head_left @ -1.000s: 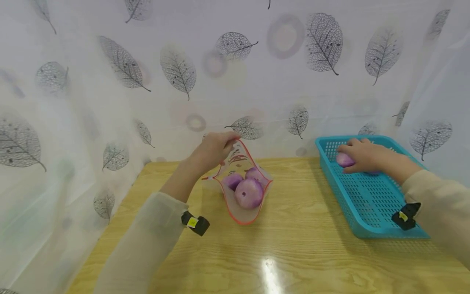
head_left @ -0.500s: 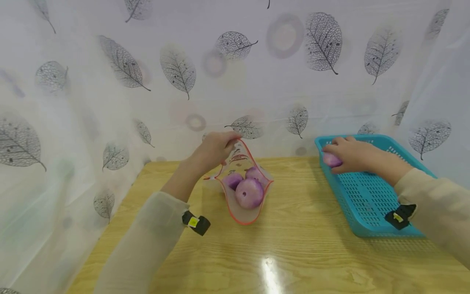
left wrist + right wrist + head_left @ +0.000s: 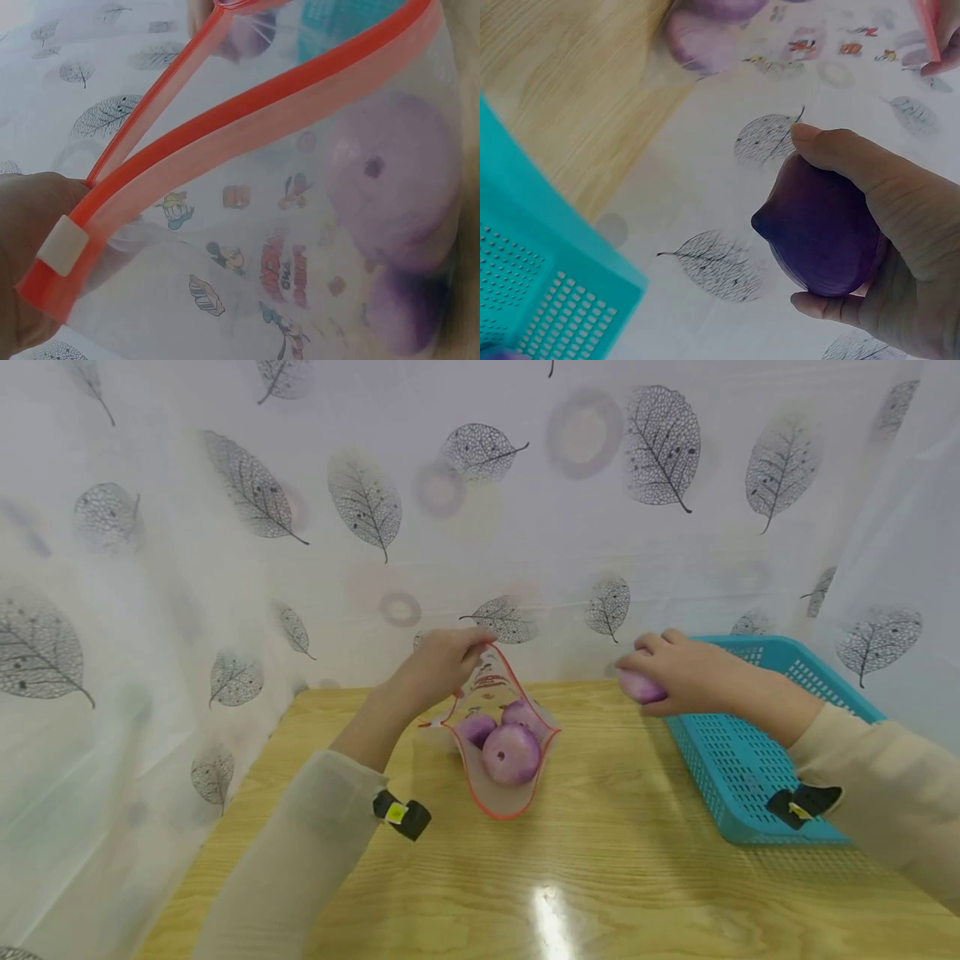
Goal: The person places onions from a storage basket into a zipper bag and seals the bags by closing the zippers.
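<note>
My left hand (image 3: 441,670) pinches the red rim of a clear slider zip bag (image 3: 491,802) and holds its mouth open. Printed cartoon figures and a white slider (image 3: 63,246) show on the bag in the left wrist view. Several purple onions lie inside, the nearest onion (image 3: 512,755) with a small dark hole in it. My right hand (image 3: 686,672) grips another purple onion (image 3: 821,225), thumb on one side and fingers on the other. Its pointed tip faces away from the palm. This onion is in the air, between the basket and the bag.
A blue perforated basket (image 3: 712,785) stands on the right of the wooden table (image 3: 450,893), partly behind my right forearm. A purple thing (image 3: 502,354) shows at its bottom in the right wrist view. A leaf-printed white curtain (image 3: 525,552) hangs behind the table.
My right hand has carried the onion from inside the basket leftward, out past its rim, toward the bag. The left hand and the bag have stayed nearly still.
</note>
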A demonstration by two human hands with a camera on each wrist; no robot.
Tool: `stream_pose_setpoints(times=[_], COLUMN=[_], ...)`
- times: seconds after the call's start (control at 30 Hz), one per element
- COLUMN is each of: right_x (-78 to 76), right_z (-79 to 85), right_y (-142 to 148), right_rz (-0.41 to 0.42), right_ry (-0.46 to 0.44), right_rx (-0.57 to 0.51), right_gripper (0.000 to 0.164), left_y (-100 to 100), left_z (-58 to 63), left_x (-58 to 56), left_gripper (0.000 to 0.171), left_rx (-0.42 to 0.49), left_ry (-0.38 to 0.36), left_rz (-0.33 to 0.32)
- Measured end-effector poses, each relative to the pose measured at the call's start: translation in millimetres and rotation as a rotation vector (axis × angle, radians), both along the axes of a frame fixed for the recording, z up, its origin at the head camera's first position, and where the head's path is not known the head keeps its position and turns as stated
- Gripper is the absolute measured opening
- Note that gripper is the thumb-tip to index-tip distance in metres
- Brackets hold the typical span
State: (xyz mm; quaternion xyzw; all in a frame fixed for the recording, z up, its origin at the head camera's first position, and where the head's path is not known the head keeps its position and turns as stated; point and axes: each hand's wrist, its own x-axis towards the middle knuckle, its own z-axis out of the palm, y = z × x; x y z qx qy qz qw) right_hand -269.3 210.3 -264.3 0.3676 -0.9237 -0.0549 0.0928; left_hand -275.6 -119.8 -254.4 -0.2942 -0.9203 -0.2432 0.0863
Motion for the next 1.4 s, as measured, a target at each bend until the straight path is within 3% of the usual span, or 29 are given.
stream_pose_setpoints(times=[0.43,0.73,0.87,1.07,1.27,1.4], right_x=[22.5,40.5,47.2,56.2,56.2,54.8], right_z=[25.9,40.0,40.0,34.4,28.5,26.7], right_y=[-42,-69,-81,-99,-115,-124], right_rz=[0.14,0.249,0.341,0.444,0.586,0.616], right_ry=[0.131,0.259,0.32,0.341,0.418,0.474], right_rx=[-0.058,-0.124,-0.168,-0.198,-0.168,-0.142], right_gripper=[0.058,0.069,0.073,0.075,0.076,0.072], left_y=[1,2,2,2,2,1], left_z=[1.4,3.8,5.6,6.8,7.9,8.0], left_x=[1.2,1.4,2.0,1.9,1.5,0.2], left_gripper=[0.03,0.031,0.031,0.031,0.03,0.029], left_rx=[0.012,0.025,0.027,0.036,0.045,0.041], left_ry=[-0.025,-0.069,-0.075,-0.111,-0.111,-0.091], left_rz=[0.016,0.018,0.018,0.019,0.009,0.0])
